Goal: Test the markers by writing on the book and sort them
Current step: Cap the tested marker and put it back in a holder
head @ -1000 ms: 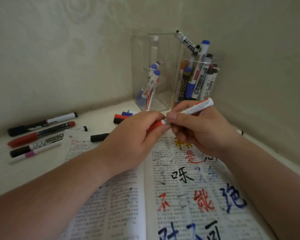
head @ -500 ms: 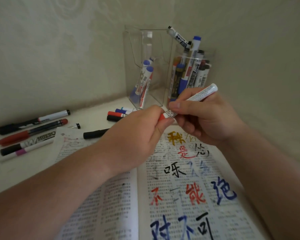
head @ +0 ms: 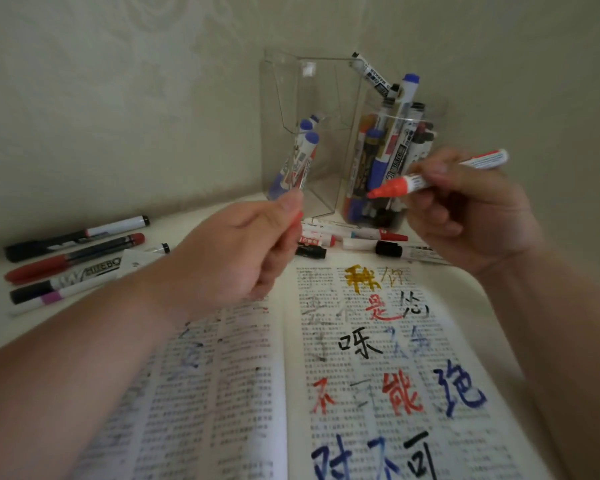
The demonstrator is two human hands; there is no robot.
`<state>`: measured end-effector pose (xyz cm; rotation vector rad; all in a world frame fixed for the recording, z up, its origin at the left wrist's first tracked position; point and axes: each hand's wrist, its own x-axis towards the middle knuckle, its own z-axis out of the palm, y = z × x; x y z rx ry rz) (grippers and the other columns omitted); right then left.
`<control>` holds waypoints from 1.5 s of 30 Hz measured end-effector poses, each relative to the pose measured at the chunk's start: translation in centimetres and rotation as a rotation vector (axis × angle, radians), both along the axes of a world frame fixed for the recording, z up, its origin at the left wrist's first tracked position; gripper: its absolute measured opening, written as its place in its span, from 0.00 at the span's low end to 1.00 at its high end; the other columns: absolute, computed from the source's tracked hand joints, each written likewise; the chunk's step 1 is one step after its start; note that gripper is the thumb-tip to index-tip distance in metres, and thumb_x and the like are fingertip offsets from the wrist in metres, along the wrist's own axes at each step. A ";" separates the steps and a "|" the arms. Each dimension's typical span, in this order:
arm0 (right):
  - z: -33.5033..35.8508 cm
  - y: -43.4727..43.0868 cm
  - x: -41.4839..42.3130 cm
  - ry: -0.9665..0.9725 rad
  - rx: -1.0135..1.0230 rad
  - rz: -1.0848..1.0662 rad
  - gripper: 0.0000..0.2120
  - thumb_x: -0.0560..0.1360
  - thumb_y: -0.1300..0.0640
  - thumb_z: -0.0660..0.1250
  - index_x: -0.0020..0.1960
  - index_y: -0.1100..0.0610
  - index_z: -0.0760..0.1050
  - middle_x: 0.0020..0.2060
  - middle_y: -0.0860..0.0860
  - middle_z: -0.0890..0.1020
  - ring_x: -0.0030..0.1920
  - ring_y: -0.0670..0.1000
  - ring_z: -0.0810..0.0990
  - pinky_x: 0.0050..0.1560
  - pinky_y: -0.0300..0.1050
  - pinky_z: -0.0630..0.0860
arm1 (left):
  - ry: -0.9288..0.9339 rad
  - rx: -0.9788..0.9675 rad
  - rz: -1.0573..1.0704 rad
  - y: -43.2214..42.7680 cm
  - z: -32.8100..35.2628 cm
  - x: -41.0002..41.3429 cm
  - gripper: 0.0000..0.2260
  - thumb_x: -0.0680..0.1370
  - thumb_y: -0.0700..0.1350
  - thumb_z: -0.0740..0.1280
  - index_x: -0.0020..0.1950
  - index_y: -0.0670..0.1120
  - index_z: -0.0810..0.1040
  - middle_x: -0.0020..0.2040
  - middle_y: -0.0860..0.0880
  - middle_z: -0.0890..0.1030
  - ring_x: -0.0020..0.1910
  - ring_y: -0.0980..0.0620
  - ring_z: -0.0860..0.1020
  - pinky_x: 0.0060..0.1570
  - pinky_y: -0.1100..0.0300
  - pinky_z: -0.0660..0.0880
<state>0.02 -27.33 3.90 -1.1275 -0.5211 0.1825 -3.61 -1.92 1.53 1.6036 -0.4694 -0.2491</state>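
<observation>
Right hand (head: 465, 209): grip pinches the uncapped red marker (head: 416, 181), tip toward 9 o'clock. Left hand (head: 236, 258): grip pinches the red cap (head: 298, 216), mostly hidden, apart from the tip. Both are above the open book (head: 361, 358). At 12 o'clock, clear holders (head: 291, 98) contain markers; at 9 o'clock, loose markers (head: 73, 254) lie on the tabletop (head: 0, 323).

Uncapped red marker (head: 409, 183), tip leftward, above open scribbled book (head: 361, 341)
</observation>
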 end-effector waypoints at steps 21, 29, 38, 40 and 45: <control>-0.9 -3.0 -12.3 0.049 -0.640 -0.320 0.07 0.67 0.66 0.72 0.45 0.64 0.81 0.30 0.59 0.80 0.29 0.57 0.77 0.25 0.44 0.76 | -0.635 0.564 -0.015 -1.6 -1.9 -1.5 0.09 0.72 0.59 0.72 0.52 0.64 0.81 0.41 0.59 0.79 0.40 0.54 0.76 0.39 0.71 0.68; -4.5 -2.9 -17.2 0.004 -0.711 -0.446 0.02 0.68 0.60 0.69 0.36 0.57 0.79 0.30 0.61 0.81 0.25 0.46 0.73 0.26 0.37 0.68 | -0.581 0.672 -0.101 -1.8 -2.1 -1.7 0.13 0.70 0.64 0.71 0.53 0.64 0.82 0.46 0.62 0.80 0.45 0.56 0.77 0.43 0.61 0.73; -5.5 -2.9 -17.3 -0.055 -0.735 -0.492 0.02 0.71 0.59 0.71 0.41 0.58 0.81 0.37 0.55 0.87 0.37 0.63 0.83 0.37 0.54 0.78 | -0.637 0.654 -0.153 -1.9 -2.3 -1.5 0.12 0.72 0.63 0.67 0.52 0.63 0.80 0.48 0.61 0.78 0.48 0.56 0.77 0.42 0.71 0.68; -5.6 -2.9 -17.3 -0.055 -0.750 -0.510 0.02 0.71 0.59 0.71 0.41 0.58 0.81 0.37 0.57 0.86 0.39 0.65 0.83 0.41 0.63 0.79 | -0.656 0.654 -0.145 -1.9 -2.3 -1.6 0.11 0.73 0.61 0.67 0.53 0.64 0.79 0.50 0.62 0.78 0.49 0.57 0.77 0.43 0.75 0.66; -5.5 -2.7 -17.2 -0.062 -0.803 -0.520 0.02 0.70 0.58 0.72 0.40 0.57 0.81 0.36 0.62 0.84 0.38 0.69 0.80 0.39 0.70 0.76 | -0.654 0.676 -0.133 -1.9 -2.3 -1.7 0.10 0.72 0.60 0.69 0.52 0.64 0.80 0.47 0.61 0.79 0.41 0.52 0.76 0.38 0.64 0.69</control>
